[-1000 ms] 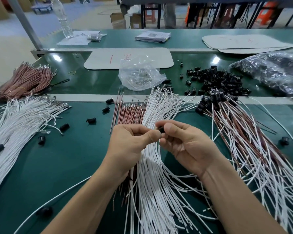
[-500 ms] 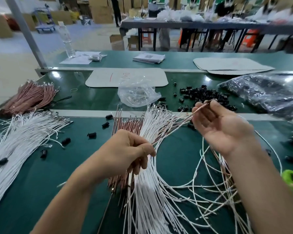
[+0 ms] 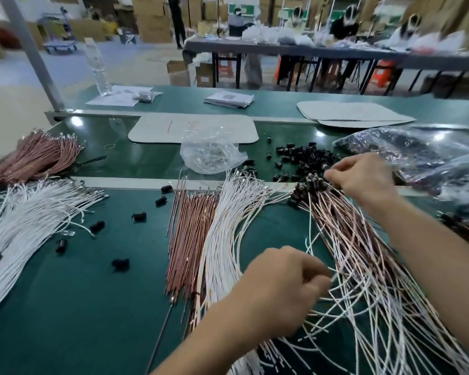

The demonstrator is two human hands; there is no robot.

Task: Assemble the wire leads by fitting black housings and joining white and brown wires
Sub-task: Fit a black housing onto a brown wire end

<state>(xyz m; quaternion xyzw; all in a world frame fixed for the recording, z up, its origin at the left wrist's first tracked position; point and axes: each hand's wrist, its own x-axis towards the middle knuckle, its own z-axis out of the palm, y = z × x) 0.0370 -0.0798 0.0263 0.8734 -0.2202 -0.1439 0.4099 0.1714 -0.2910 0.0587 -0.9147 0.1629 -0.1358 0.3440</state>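
**Green mat: both hands at the finished bundle**

Your right hand (image 3: 363, 182) reaches out over the far end of the assembled leads (image 3: 349, 255). Its thumb and forefinger are drawn into a narrow pinch on the black-capped ends (image 3: 310, 185) there, and the other fingers are curled in behind. Your left hand (image 3: 279, 288) sits nearer you over the same bundle. Its fingers (image 3: 318, 280) are curled tight, with the tips down among loose white strands. Motion blur hides whether they grip a strand, so I cannot tell.

The assembled leads lie on the right half of the green mat (image 3: 65, 293). Their long axis runs from your right forearm up and to the left. The capped ends point away from you, just beside the pile of loose black housings (image 3: 306, 158), and the tails fan out toward you.

Left of your left hand lie the bare brown wires (image 3: 190, 234), long axis near to far, tips pointing away. The bare white wires (image 3: 222, 226) touch them on the right, and their far ends bend rightward. A few stray housings (image 3: 138, 216) dot the mat farther left.
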